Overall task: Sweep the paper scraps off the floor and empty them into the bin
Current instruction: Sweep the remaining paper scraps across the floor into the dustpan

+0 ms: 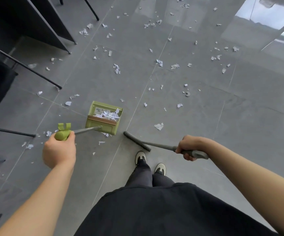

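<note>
Both forearms are seen extended forward and down from the lower corners of the frame. The left hand [59,151] is curled around the olive-green grip of the long-handled dustpan [104,118], knuckles up, thumb side toward the pan; a forked green clip projects just beyond the fist. From the grip a thin grey metal shaft runs right and up to the pan, a boxy green plastic tray seated on the floor at centre frame, with a brown comb strip across its mouth. A small heap of crumpled white paper is held inside the pan. The right hand [187,147] is wrapped around the grey moulded handle of the broom [137,141], wrist bent slightly, the handle end protruding past the palm to the right. The broom's shaft is angled left to a dark, narrow, bar-shaped head lying on the floor just right of the dustpan, apart from it. The paper scraps [159,62], torn, irregular, white to pale grey, are scattered over the glossy grey floor tiles [206,116], mostly in the upper half of the frame; a few lie beside the dustpan's near edge. Thin black furniture legs [35,72] and dark panels occupy the upper left. Two dark shoes with white toes [140,157] are seen below the broom head.
</note>
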A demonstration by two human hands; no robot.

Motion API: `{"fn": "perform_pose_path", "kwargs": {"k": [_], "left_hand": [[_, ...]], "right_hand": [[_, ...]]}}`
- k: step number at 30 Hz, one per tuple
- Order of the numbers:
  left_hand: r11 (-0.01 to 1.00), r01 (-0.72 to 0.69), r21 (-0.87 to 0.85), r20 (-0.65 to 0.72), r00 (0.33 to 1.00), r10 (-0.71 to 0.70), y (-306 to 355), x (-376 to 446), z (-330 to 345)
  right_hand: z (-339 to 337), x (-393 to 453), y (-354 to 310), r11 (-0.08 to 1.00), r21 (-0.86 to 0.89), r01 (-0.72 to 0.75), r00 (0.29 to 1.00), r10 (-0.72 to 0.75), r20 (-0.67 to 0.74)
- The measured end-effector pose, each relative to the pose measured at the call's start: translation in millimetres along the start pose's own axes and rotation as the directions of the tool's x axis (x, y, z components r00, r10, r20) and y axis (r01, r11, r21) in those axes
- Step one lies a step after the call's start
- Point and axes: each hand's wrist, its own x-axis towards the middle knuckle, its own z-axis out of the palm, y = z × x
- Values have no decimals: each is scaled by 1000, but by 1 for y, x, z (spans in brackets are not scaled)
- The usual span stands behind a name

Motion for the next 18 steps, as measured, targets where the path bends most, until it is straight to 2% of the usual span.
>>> {"fn": "perform_pose_path", "kwargs": {"k": [9,12,15,18], "left_hand": [[1000,-9,4,3,1000,9,-4,40,-1],[999,49,-15,-21,999,-49,-7,51,3],[996,82,-31,-26,996,-83,-8,59,4],[998,60,-22,-6,998,-61,-3,66,5]], "right_hand": [[9,40,-84,993,29,116,991,-114,-65],[10,51,-110,988,68,142,988,-137,-75],[9,60,-126,978,144,153,986,-141,-89],[6,71,-132,944,300,140,989,-115,-98]]}}
